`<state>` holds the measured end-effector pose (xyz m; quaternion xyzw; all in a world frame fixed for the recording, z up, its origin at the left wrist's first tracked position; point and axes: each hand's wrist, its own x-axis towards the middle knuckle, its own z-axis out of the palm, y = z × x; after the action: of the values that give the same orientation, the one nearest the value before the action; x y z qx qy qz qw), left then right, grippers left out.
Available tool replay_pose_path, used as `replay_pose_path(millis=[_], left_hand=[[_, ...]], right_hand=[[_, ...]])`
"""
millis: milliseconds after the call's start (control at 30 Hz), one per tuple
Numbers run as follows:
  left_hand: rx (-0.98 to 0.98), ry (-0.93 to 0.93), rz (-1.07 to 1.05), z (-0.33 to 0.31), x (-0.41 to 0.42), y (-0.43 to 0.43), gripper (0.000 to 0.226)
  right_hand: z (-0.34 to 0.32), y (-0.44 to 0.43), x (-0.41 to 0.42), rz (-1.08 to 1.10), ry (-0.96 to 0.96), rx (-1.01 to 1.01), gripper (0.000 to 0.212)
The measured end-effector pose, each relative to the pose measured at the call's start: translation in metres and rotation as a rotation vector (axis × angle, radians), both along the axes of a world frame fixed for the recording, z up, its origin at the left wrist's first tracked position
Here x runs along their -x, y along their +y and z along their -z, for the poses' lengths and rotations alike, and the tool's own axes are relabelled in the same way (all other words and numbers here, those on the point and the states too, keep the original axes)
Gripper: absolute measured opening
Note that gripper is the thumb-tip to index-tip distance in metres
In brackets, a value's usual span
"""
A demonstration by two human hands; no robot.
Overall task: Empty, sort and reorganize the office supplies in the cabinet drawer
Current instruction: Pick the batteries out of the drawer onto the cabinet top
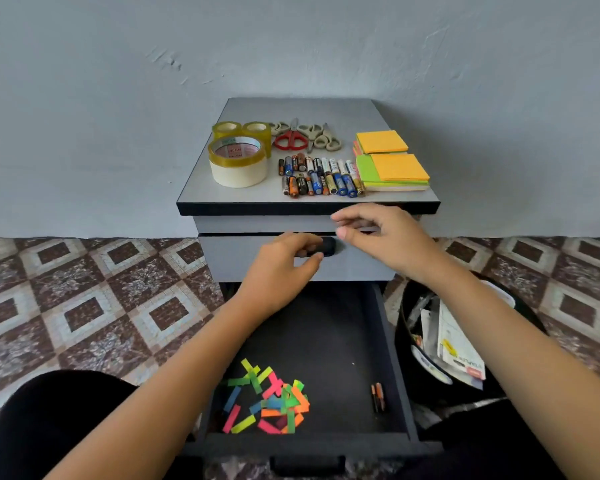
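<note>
1. L hand (pixel 284 268) curls round the black handle (pixel 328 245) of the grey upper drawer (pixel 229 258). R hand (pixel 385 237) hovers just beside it, fingers loose & spread, holding nothing.
2. Lower drawer (pixel 326 327) is pulled out, matte black inside. Neon paper strips (pixel 271 400) are heaped front-left, two slim cells (pixel 378 396) front-right.
3. Smooth grey cabinet top (pixel 302 109): round tape rolls (pixel 238 161), scissors (pixel 291 138), batteries (pixel 321 176) in rows, square sticky-note pads (pixel 392 168).
4. Black bin (pixel 416 362) w/ papers at right. Patterned tile floor (pixel 84 299). Forearms cross over the open drawer.
</note>
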<state>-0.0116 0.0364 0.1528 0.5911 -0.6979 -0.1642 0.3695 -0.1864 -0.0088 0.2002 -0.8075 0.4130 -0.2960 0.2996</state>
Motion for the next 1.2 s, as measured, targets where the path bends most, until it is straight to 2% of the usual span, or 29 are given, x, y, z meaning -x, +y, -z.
replay_pose_path(millis=[300, 533, 633, 900, 1067, 1200], left_hand=[[-0.27, -0.02, 0.094, 0.085, 0.031, 0.036, 0.029], [-0.486, -0.067, 0.185, 0.145, 0.059, 0.04, 0.029], [-0.564, -0.105, 0.218, 0.167, 0.071, 0.036, 0.03], [-0.688, -0.166, 0.252, 0.216, 0.105, 0.019, 0.026], [-0.732, -0.286, 0.21, 0.241, 0.124, 0.014, 0.044], [-0.728, -0.287, 0.204, 0.248, 0.128, 0.013, 0.044]], right_hand=[[0.099, 0.038, 0.047, 0.002, 0.24, -0.2, 0.022], [0.162, 0.037, 0.073, -0.066, 0.606, -0.257, 0.03], [0.179, 0.036, 0.078, -0.101, 0.703, -0.252, 0.032], [0.203, 0.029, 0.084, -0.11, 0.803, -0.158, 0.034], [0.202, 0.021, 0.086, -0.085, 0.767, -0.164, 0.033], [0.204, 0.016, 0.088, -0.073, 0.736, -0.173, 0.033]])
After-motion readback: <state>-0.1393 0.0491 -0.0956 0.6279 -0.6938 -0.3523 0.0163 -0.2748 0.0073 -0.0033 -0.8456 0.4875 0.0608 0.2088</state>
